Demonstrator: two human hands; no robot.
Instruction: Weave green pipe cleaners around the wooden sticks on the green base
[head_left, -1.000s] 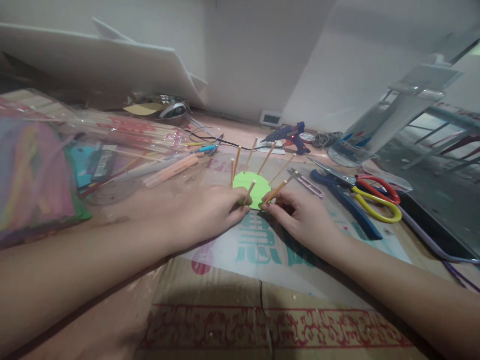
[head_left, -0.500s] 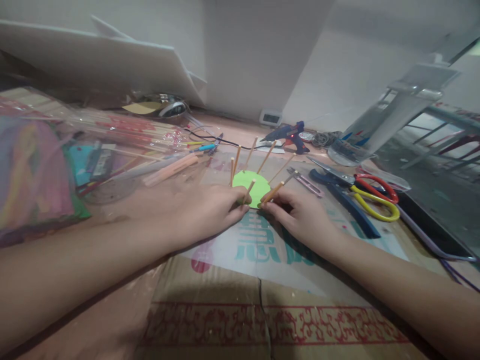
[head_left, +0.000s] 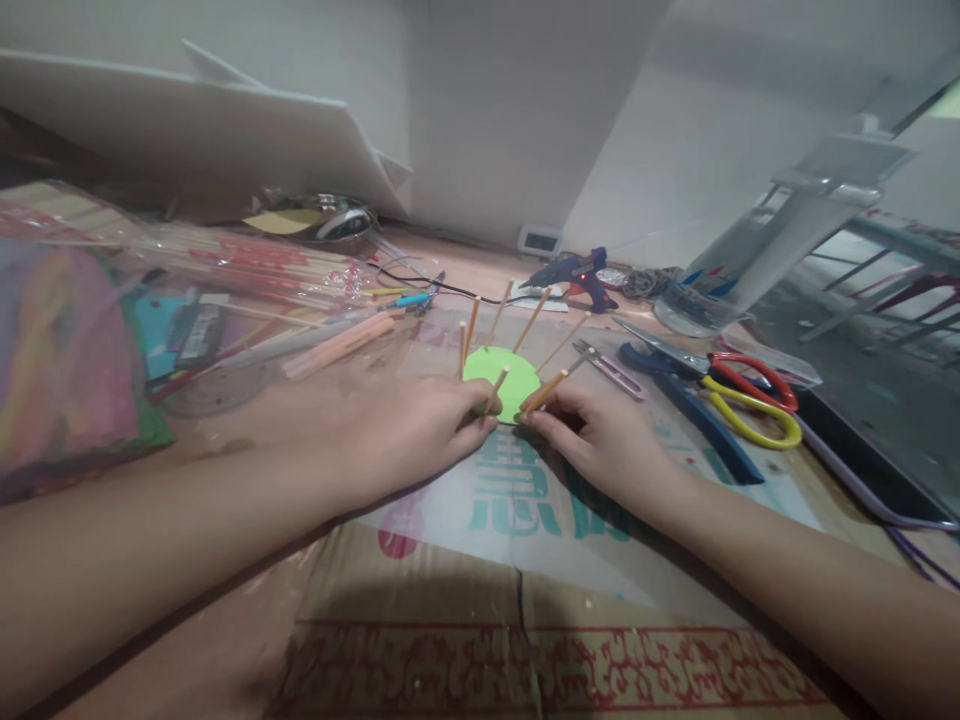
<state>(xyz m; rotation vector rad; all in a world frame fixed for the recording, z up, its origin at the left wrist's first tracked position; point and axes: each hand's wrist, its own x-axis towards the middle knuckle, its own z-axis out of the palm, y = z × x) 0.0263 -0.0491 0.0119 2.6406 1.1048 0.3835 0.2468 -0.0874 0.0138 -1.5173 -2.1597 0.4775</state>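
A bright green disc (head_left: pixel 504 376) lies on a printed plastic sheet in the middle, with several thin wooden sticks (head_left: pixel 533 318) standing up around its rim, some leaning outward. My left hand (head_left: pixel 450 415) is closed at the disc's near left edge, thumb and fingers pinching the foot of one stick (head_left: pixel 497 388). On the near right edge my right hand (head_left: pixel 592 425) pinches another stick (head_left: pixel 547 389) low down, close to the disc. The fingertips partly cover both stick feet, so how they join the disc is hidden.
Right of my hands lie thread snips (head_left: pixel 611 370), blue-handled pliers (head_left: pixel 694 415), red-and-yellow scissors (head_left: pixel 750 400) and a phone (head_left: pixel 874 460). A glue gun (head_left: pixel 574 275) with a red light sits behind. Packaged sticks (head_left: pixel 247 255) and a bag of colourful strips (head_left: pixel 67 350) are at left.
The whole view has shifted slightly, leaving things a little lower in the picture. Both hands keep nearly the same pinch at the disc's edge.
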